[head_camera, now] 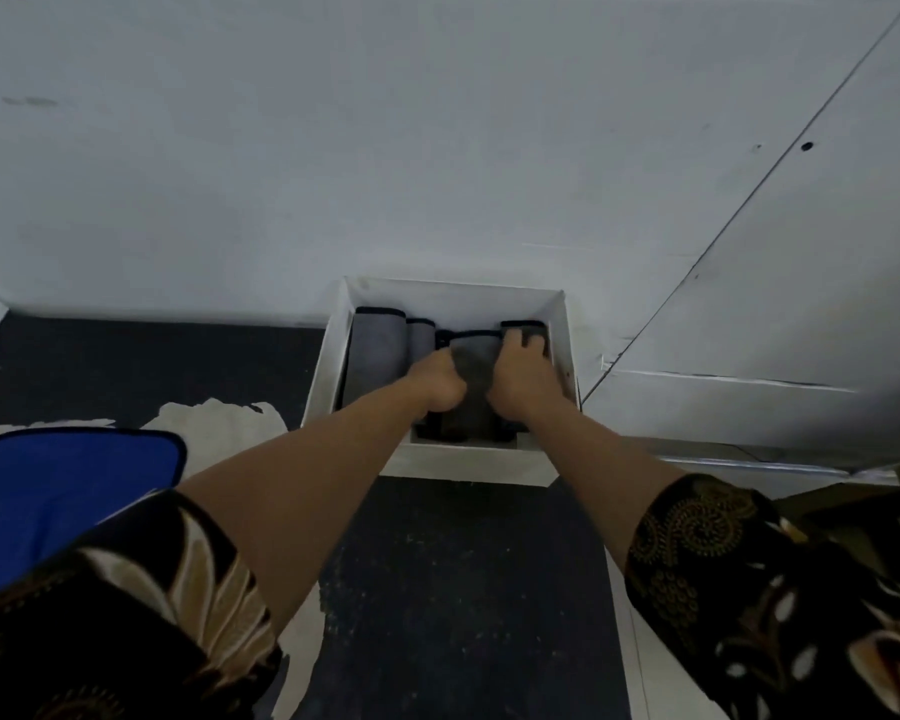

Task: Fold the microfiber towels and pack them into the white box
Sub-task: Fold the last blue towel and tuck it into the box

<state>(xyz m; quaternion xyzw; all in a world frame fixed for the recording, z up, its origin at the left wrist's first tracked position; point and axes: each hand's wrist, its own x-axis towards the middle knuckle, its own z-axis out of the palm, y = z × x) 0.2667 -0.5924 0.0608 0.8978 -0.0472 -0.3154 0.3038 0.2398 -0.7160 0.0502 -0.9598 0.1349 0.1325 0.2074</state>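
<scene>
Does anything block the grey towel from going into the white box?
Nothing visible does. The left hand and right hand hold the folded grey microfiber towel inside the white cardboard box, between packed grey towels.

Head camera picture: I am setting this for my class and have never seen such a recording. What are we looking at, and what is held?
No machine here: the grip is a person's two bare hands. The camera sits on their head, looking down along both arms. On the dark tabletop stands an open white box holding folded grey microfiber towels with black edging. The left hand curls round a darker grey towel inside; the right hand lies on the towels beside it, grasp unclear. A blue cloth with dark trim lies at lower left.
</scene>
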